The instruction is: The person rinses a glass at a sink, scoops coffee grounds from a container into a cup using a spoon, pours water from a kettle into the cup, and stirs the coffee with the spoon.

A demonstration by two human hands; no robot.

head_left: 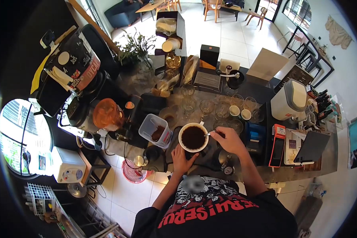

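A white cup (181,137) of dark coffee (193,137) stands on a dark surface at the counter's near edge, its small handle pointing away from me. My left hand (182,160) steadies the cup from the near left side, fingers along its wall and thumb spread across the front. Between the thumb and fingers of my right hand (228,139) is the handle of a metal spoon (207,135). The spoon reaches over the right rim; its lower end is hidden in the coffee. Left of the cup sits a clear plastic tub (148,126) with brown grounds in it.
A coffee grinder (107,115) stands at the left. Several glasses (206,106) and two small cups (246,114) are behind the coffee. To the right are a blue box (254,137), an orange-edged device (277,148) and a laptop (313,144). A metal tamper (139,160) is near the edge.
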